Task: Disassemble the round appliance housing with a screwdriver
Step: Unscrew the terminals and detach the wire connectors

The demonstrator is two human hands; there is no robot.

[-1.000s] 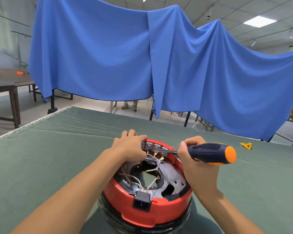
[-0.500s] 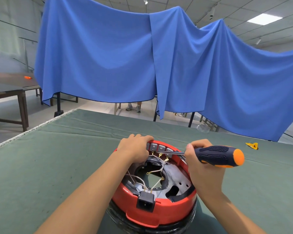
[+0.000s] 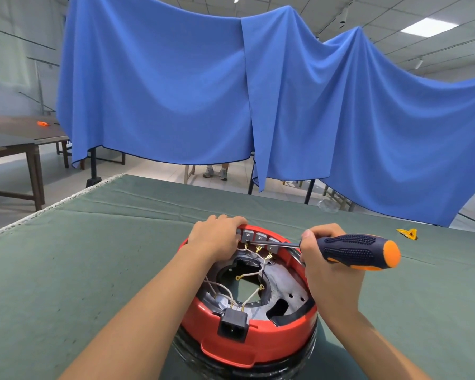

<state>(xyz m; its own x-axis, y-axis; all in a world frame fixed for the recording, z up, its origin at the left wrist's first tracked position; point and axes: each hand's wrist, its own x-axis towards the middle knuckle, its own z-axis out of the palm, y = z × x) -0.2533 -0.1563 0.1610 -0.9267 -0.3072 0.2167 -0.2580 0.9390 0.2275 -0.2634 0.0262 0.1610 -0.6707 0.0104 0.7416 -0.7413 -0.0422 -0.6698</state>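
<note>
A round red appliance housing sits upside down on the green table, its open underside showing a metal plate, white wires and a black power socket. My left hand grips the far rim beside a row of grey terminal blocks. My right hand holds a screwdriver with a dark blue and orange handle. Its shaft lies almost level, and the tip reaches the terminals by my left fingers.
The green cloth table spreads wide on both sides. A small yellow piece lies at the far right. A blue curtain hangs behind the table, and wooden tables stand at the left.
Only the view has shifted, moving the housing and hands slightly right in frame. The hands keep their grips, and the screwdriver tip stays at the terminals.
</note>
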